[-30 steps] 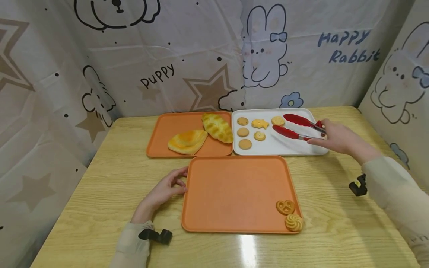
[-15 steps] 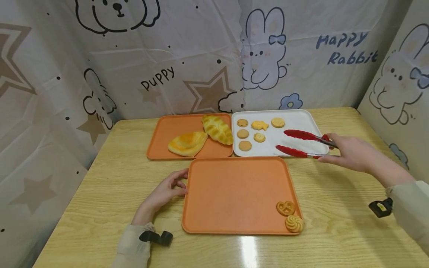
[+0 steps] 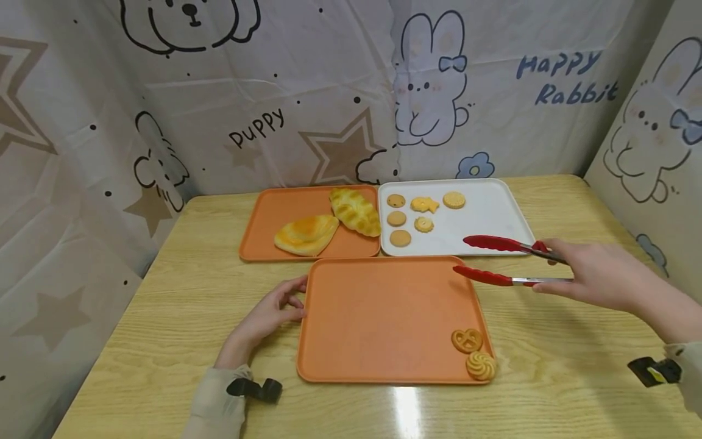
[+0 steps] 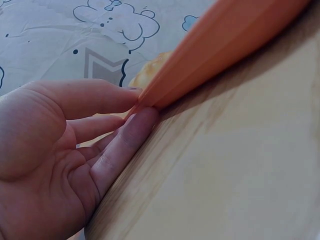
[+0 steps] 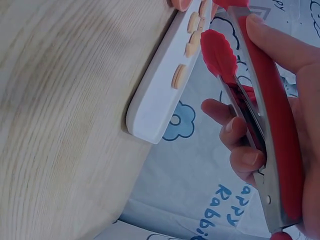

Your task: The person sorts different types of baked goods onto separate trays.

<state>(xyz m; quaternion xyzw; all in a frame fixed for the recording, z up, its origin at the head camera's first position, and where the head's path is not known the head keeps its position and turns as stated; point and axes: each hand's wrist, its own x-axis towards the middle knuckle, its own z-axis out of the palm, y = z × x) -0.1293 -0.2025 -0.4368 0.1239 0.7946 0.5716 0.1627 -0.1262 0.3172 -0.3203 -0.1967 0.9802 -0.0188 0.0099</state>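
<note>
My right hand (image 3: 603, 274) grips red-tipped tongs (image 3: 488, 277). Their arms are spread, with nothing between the tips. The tongs hang over the right edge of the near orange tray (image 3: 373, 317) and the front of the white tray (image 3: 493, 213). At the left side of the near tray, the fingertips of my left hand (image 3: 269, 311) touch its outer wall; in the left wrist view they meet the rim from outside. A pretzel-shaped cookie (image 3: 467, 340) and a swirl cookie (image 3: 481, 365) lie in that tray's lower right corner.
Several cookies, including a fish-shaped one (image 3: 424, 205) and a round one (image 3: 454, 200), lie on the white tray. The far orange tray (image 3: 285, 201) bears two breads, one flat (image 3: 306, 235) and one ridged (image 3: 353, 211). A printed cloth (image 3: 329, 91) hangs behind the table.
My right hand has drawn the tongs back toward me and slightly right, from over the white tray's cookies. The cookies stay where they were. My left hand has not moved.
</note>
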